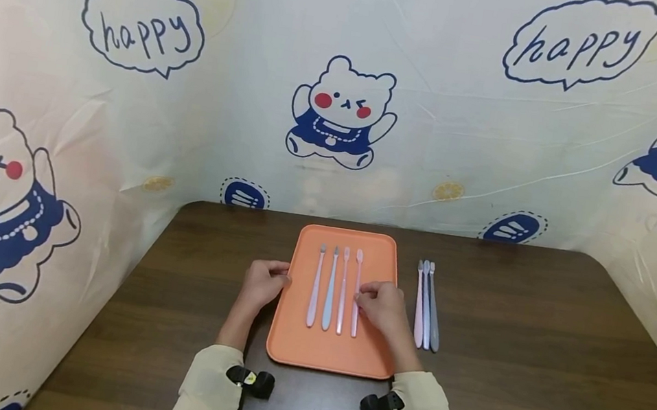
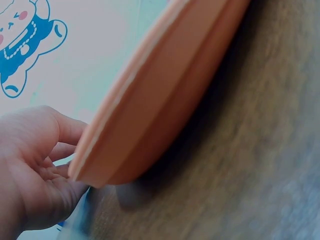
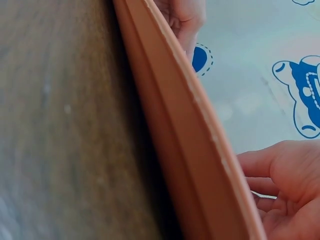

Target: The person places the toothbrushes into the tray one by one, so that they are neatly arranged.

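An orange tray [image 1: 324,357] lies on the table, with several toothbrushes side by side on it. From the left come a pink toothbrush [image 1: 313,300] with a grey head, a blue toothbrush [image 1: 329,302] and a slim pink toothbrush [image 1: 342,304]. My right hand [image 1: 385,306] reaches over the tray's right side and pinches the rightmost pink toothbrush [image 1: 359,268] near mid-handle. At the tray's left edge, my left hand [image 1: 260,286] holds the rim between thumb and fingers. The left wrist view shows that hand [image 2: 40,160] at the rim; its fingertips are partly hidden.
Right of the tray, 3 more toothbrushes lie close together on the brown wooden table [image 1: 534,343]: pink [image 1: 419,314], light blue [image 1: 426,322] and grey [image 1: 434,319]. A printed cloth [image 1: 437,136] hangs behind the table. Black cameras [image 1: 261,384] sit on both wrists.
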{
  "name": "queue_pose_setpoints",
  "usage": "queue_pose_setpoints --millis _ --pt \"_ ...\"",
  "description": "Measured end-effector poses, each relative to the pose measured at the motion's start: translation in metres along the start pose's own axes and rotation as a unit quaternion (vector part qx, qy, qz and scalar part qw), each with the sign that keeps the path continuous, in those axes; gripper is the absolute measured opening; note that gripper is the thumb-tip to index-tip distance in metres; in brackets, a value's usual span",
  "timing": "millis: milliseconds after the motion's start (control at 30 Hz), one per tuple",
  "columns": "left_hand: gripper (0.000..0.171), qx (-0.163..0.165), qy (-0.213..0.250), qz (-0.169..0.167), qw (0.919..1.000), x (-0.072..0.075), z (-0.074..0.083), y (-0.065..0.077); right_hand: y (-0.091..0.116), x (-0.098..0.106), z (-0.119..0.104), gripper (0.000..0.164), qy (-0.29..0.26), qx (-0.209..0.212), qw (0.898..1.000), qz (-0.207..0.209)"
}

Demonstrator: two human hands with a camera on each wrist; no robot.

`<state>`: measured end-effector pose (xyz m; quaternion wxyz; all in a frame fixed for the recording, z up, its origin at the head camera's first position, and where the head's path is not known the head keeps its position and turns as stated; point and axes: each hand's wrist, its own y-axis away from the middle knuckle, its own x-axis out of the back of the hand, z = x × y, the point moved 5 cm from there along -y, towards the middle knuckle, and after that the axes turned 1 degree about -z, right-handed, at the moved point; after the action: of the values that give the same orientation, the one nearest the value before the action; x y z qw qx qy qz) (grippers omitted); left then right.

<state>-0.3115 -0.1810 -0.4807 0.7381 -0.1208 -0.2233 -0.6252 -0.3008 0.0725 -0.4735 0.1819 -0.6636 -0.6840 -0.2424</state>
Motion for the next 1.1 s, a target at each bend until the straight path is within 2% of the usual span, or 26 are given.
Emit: queue_pose_setpoints --millis 567,800,1100 --pt "0.035 -0.001 0.002 0.0 1.0 -0.001 0.001 0.0 0.001 0.002 -0.001 0.022 -0.007 0.019 1.0 -0.019" --pt "0.035 0.005 0.0 -0.003 1.0 0.0 0.001 -0.001 0.003 0.004 -0.002 0.02 -0.009 0.032 0.999 -0.025" --pt "0.036 0.012 -0.003 -0.006 0.9999 0.0 0.0 0.0 0.007 0.01 0.0 0.021 -0.024 0.043 0.999 -0.02"
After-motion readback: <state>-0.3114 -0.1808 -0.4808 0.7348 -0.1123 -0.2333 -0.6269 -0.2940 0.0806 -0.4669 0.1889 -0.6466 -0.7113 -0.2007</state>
